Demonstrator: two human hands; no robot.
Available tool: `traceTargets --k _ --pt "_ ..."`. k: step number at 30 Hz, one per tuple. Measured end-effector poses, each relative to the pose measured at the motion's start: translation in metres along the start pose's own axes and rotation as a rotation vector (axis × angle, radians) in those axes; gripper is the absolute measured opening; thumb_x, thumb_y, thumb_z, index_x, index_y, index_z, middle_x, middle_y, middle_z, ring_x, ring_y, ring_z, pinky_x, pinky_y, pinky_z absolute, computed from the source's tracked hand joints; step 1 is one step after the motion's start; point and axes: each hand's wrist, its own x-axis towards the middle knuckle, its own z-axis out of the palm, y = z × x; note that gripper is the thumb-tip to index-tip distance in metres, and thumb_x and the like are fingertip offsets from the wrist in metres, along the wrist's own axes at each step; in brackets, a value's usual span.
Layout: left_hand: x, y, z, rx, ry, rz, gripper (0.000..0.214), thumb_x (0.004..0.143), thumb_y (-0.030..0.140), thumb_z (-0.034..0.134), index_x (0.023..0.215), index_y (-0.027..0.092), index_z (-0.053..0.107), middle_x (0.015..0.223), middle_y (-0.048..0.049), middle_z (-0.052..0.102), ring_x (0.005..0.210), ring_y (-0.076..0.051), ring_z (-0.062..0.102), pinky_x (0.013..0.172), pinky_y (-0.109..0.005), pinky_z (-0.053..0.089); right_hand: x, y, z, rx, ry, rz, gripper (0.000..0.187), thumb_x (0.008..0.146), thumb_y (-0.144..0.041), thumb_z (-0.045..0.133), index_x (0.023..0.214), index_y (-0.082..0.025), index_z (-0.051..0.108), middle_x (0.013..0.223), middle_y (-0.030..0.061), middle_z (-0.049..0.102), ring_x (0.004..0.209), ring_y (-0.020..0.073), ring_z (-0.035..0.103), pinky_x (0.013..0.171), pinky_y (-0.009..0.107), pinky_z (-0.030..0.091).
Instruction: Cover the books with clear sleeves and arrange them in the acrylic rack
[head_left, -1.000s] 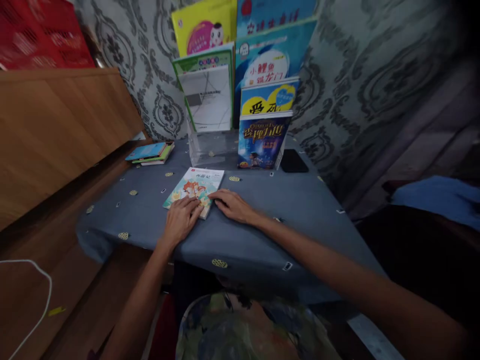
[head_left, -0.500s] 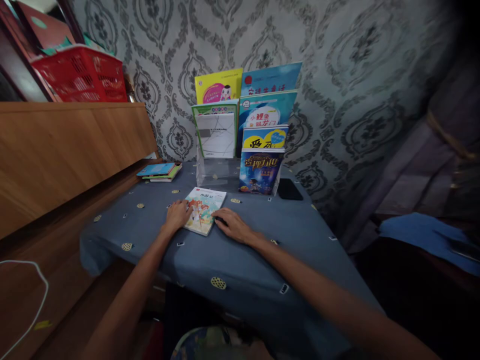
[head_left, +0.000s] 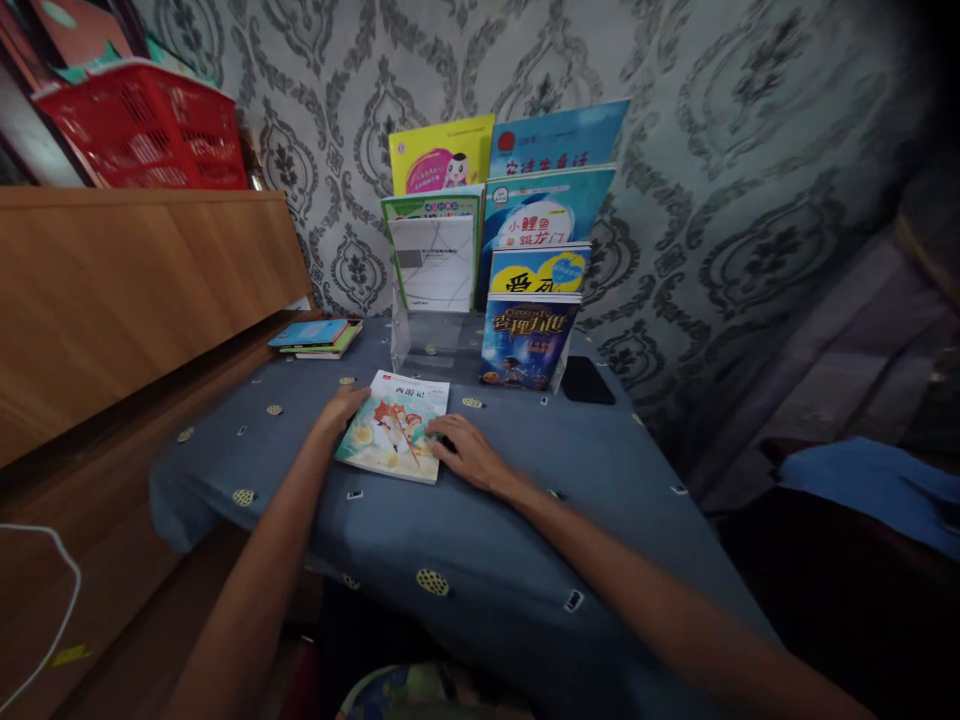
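A thin picture book [head_left: 394, 430] with an orange-and-white illustrated cover lies face up, at a slight turn, near the front of the cloth-covered table. My left hand [head_left: 345, 407] grips its upper left edge, with the fingertips partly hidden. On the opposite side, my right hand [head_left: 472, 455] has its curled fingers on the right edge of the cover, the thumb tucked below them. Just behind the book stands a clear tiered rack [head_left: 439, 340]. Its right column holds a dark blue book [head_left: 527, 340] in front.
Behind it are a yellow-and-blue book [head_left: 536, 272], a teal book [head_left: 551, 205] and a white booklet [head_left: 435, 265]. A black phone [head_left: 589, 380] lies right of the rack. Several stacked books [head_left: 315, 337] rest at the left, beside a wooden cabinet [head_left: 150, 290] bearing a red basket [head_left: 150, 125].
The book has turned clockwise, its lower end swinging left and nearer me. My left hand has shifted from over the cover to its upper left edge. The view has shifted slightly.
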Motion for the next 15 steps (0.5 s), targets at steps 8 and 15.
traceTargets --k 8,15 --pt "-0.018 -0.002 0.013 -0.42 -0.153 -0.102 0.015 0.085 0.017 0.067 0.075 0.016 0.056 0.06 -0.0028 0.067 0.054 -0.017 0.068 0.063 -0.031 0.061 -0.002 0.028 0.006 0.219 0.22 0.374 0.045 0.082 -0.027 0.066 0.125 -0.017 0.064 0.145 0.0186 0.054 0.134 0.0322 0.052 0.107 0.053 0.048" --pt "-0.033 0.002 0.031 -0.714 -0.335 -0.033 0.018 0.081 0.025 0.075 0.092 0.014 0.066 0.086 -0.0093 0.078 0.077 -0.024 0.077 0.08 -0.037 0.063 0.016 0.014 -0.003 1.153 0.423 0.773 0.04 0.081 -0.046 0.074 0.109 -0.018 0.067 0.112 0.0125 0.077 0.105 0.0294 0.073 0.096 0.046 0.059"
